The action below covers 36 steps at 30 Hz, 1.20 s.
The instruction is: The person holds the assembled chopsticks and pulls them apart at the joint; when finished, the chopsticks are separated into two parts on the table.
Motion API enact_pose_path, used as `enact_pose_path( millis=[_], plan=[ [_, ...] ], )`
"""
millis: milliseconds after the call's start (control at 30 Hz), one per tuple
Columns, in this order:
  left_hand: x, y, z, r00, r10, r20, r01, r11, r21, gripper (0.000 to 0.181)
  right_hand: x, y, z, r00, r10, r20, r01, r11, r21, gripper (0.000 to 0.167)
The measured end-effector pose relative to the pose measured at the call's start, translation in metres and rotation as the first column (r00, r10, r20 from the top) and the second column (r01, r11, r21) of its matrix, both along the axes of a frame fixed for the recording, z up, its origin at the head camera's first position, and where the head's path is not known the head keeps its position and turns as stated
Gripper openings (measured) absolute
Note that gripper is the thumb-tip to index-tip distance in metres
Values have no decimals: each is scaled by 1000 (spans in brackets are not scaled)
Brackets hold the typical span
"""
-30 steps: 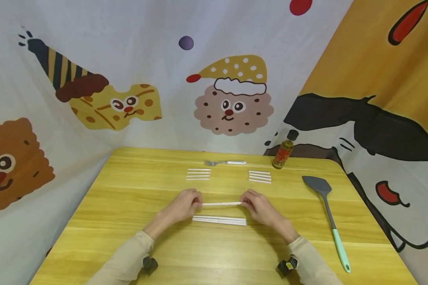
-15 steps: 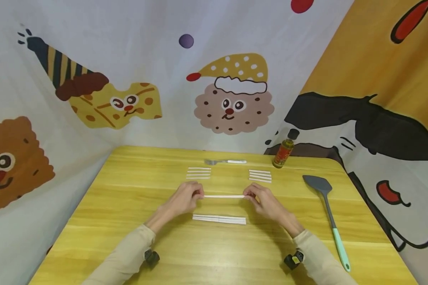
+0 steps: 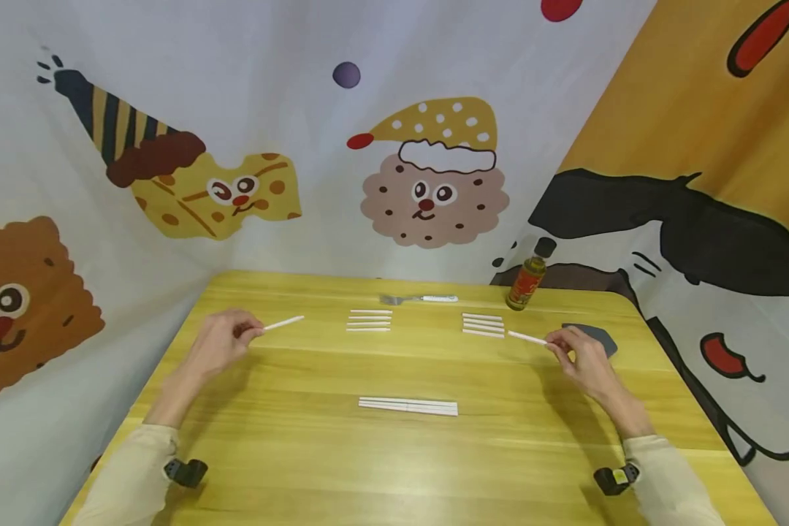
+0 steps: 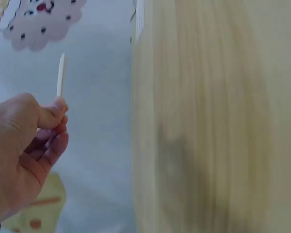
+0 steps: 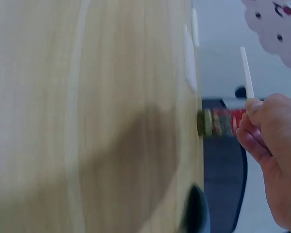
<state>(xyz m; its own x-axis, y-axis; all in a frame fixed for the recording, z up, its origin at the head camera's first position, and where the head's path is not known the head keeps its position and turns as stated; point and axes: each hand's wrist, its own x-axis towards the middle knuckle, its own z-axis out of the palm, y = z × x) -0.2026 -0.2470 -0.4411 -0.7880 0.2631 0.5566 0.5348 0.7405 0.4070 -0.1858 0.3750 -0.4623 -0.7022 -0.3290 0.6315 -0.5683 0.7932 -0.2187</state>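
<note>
Each hand pinches one short, thin white stick between thumb and fingertips, raised off the table. My left hand [image 3: 218, 342], at the left side, holds its stick [image 3: 284, 322] pointing inward toward the left row of short white sticks [image 3: 370, 321]. On the other side, my right hand [image 3: 587, 359] has its stick [image 3: 527, 337] pointing at the right row of short white sticks [image 3: 483, 325]. Both wrist views show the pinched sticks [image 4: 60, 77] jutting past the fingertips. A bundle of longer white sticks [image 3: 408, 406] lies between the forearms, touched by neither hand.
A fork [image 3: 439, 298] with a white handle lies behind the rows. At the back right stands a sauce bottle [image 3: 526, 281] with a black cap. The grey spatula head [image 3: 598, 337] shows behind the right hand; its handle is mostly hidden by that arm.
Earlier both hands held one longer white stick by its ends at the middle. The hands have since moved far apart, and each now holds a separate short piece. The lying sticks stay put.
</note>
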Motion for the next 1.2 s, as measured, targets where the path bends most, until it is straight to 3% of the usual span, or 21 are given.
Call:
enact_pose_path(
  millis=[100, 233, 400, 567, 767, 1200],
  plan=[
    [-6, 12, 0, 993, -91, 73, 93, 996, -18, 4, -7, -9, -7, 997, 71, 16, -71, 997, 14, 23],
    [-11, 36, -10, 970, -97, 223, 102, 995, -11, 4, -13, -28, -19, 996, 87, 17, -86, 996, -21, 20],
    [-18, 60, -21, 933, -114, 342, 120, 993, 5, 9, -17, -40, -31, 997, 68, 36, -67, 997, -38, 15],
    [-24, 78, -24, 911, -134, 390, 143, 990, 5, 10, -20, -45, -39, 997, 58, 41, -58, 998, -22, 17],
    [-30, 94, -28, 885, -160, 436, 171, 985, 16, 9, -24, -51, -43, 995, 8, 102, -7, 1000, -16, 13],
    [-42, 113, -44, 877, -155, 454, 168, 986, 13, 6, -33, -57, -43, 984, -20, 178, 21, 1000, -3, 9]
  ],
)
